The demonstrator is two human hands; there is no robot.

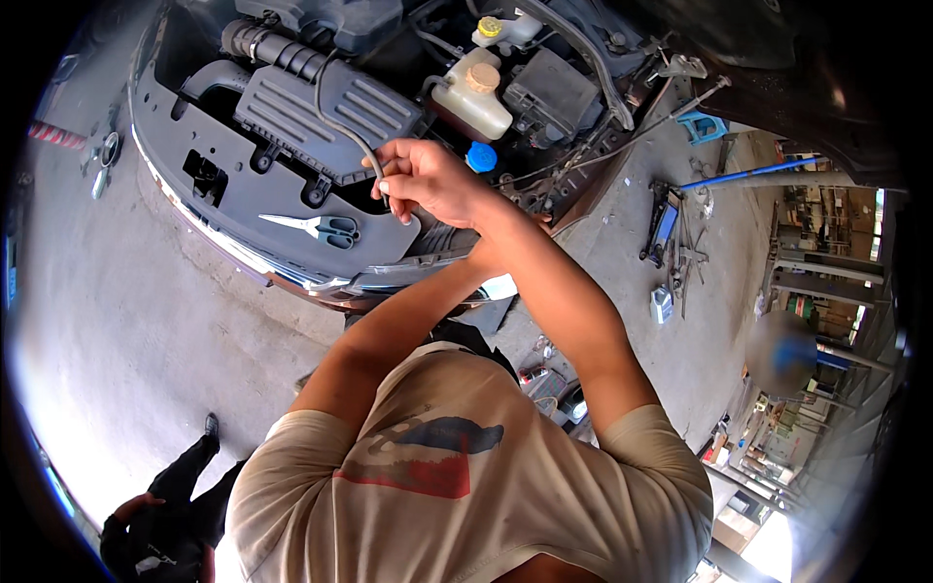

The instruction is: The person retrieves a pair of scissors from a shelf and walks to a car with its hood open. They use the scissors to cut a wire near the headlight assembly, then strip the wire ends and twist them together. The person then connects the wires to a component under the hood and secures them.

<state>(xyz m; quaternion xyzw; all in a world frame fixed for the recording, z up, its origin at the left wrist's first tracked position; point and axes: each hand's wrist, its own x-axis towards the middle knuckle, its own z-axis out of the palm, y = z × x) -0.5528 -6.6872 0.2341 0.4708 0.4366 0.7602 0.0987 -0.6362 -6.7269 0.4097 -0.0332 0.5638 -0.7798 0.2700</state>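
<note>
Right hand (423, 182) pinches thin dark hose (369, 154), left hand's grip hidden, can't tell; best keep hold light, avoid kinking.

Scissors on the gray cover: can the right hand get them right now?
Probably yes, but the right hand's fingers hold the thin hose, so they'd likely need to let go first. The scissors lie nearby on the gray cover, with nothing seen blocking the way.

Left hand (486, 254) mostly hidden behind the right forearm (546, 267).
</note>
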